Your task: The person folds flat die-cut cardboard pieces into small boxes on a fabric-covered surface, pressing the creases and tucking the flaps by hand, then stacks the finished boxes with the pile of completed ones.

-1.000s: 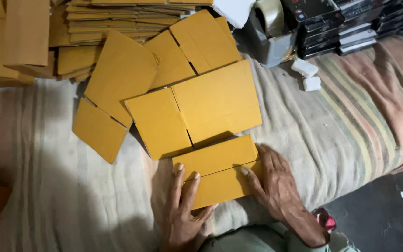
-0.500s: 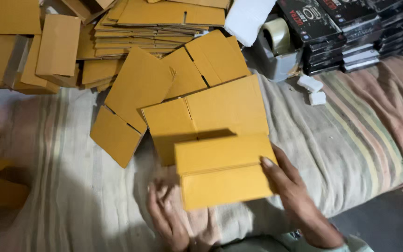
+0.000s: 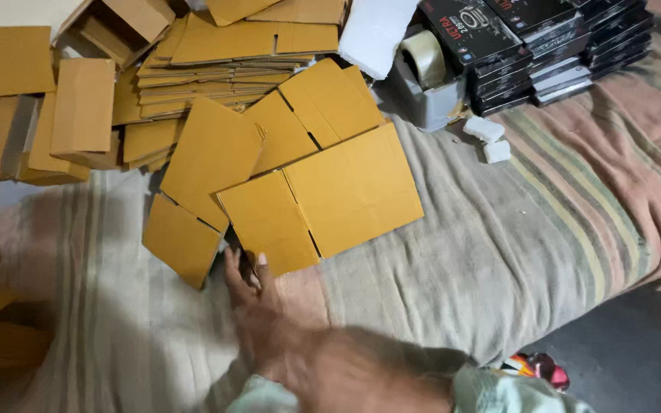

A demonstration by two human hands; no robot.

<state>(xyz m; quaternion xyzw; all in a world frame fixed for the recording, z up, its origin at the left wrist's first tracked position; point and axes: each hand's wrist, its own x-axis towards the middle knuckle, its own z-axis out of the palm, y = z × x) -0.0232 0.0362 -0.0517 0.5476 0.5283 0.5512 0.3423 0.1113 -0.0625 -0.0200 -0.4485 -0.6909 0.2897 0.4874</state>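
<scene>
My right hand [image 3: 250, 294] reaches forward, palm down and fingers apart, its fingertips at the near edge of a flat tan cardboard box blank [image 3: 346, 195] lying on the striped blanket [image 3: 499, 252]. It holds nothing. Its forearm is blurred, with a pale green sleeve at the bottom edge. A second flat blank [image 3: 212, 164] lies partly under the first, to the left. My left hand is out of view.
A stack of flat blanks [image 3: 223, 46] sits at the back. Folded tan boxes [image 3: 82, 107] pile up at the left. A grey tape dispenser [image 3: 422, 73], black flat packages [image 3: 552, 46] and two small white blocks [image 3: 487, 138] are at the back right. Dark floor [image 3: 636, 344] lies lower right.
The folded box that both hands held is gone from view, and so is my left hand. The view has swung up and left. My right hand now reaches to the flat blank.
</scene>
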